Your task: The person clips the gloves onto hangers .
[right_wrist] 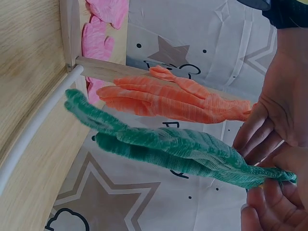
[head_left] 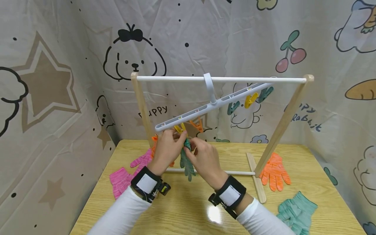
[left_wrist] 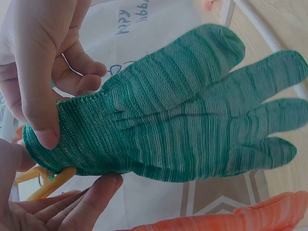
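Cartoon-print cloth hung behind a wooden table [head_left: 188, 212] that carried a small drying rack [head_left: 221, 79]. Farthest left on the table lay a pink glove [head_left: 121, 180]. Next came the low end of a tilted white hanger [head_left: 205, 109], where an orange glove [right_wrist: 173, 98] was already clipped up. Just beside it, the left hand [head_left: 165, 150] reached up to a yellow peg [left_wrist: 53, 185] on that hanger, fingers curled around the cuff of a green glove [left_wrist: 183, 130]. The right hand [head_left: 205, 158] pinched the same cuff from the other side, so the glove dangled below both hands, above the rack's lower bar. Whether the peg had bitten onto the cuff yet could not be told. Further right, three pegs [head_left: 249, 99] on the hanger's high end were bare. On the table, right of the rack, a second orange glove [head_left: 275, 171] and a mint pair [head_left: 296, 210] lay unhung, so the hanging looked under halfway done.
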`<action>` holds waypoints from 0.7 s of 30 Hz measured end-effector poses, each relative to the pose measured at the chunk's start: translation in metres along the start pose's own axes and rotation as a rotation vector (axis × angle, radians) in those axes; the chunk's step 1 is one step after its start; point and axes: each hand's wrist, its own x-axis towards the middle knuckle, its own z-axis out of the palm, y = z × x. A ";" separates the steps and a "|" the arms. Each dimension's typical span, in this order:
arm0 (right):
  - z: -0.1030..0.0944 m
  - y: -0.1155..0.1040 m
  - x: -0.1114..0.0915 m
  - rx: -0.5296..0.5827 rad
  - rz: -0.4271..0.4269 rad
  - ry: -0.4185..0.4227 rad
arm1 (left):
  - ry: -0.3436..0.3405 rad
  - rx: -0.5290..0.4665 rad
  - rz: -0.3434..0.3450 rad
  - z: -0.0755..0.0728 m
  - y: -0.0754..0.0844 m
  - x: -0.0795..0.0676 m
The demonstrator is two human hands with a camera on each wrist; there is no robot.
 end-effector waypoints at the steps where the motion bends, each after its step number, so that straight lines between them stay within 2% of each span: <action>1: 0.000 0.000 0.000 0.001 0.001 0.001 | 0.000 0.009 -0.004 0.000 0.000 0.000; 5: 0.001 0.002 -0.001 -0.003 0.002 -0.002 | -0.002 0.037 -0.016 0.001 -0.001 -0.001; 14: 0.002 0.006 -0.003 -0.005 0.012 -0.019 | -0.056 0.062 -0.026 0.003 -0.002 -0.004; 21: 0.002 0.008 -0.005 -0.007 0.020 -0.037 | -0.054 0.072 -0.019 0.003 -0.004 -0.006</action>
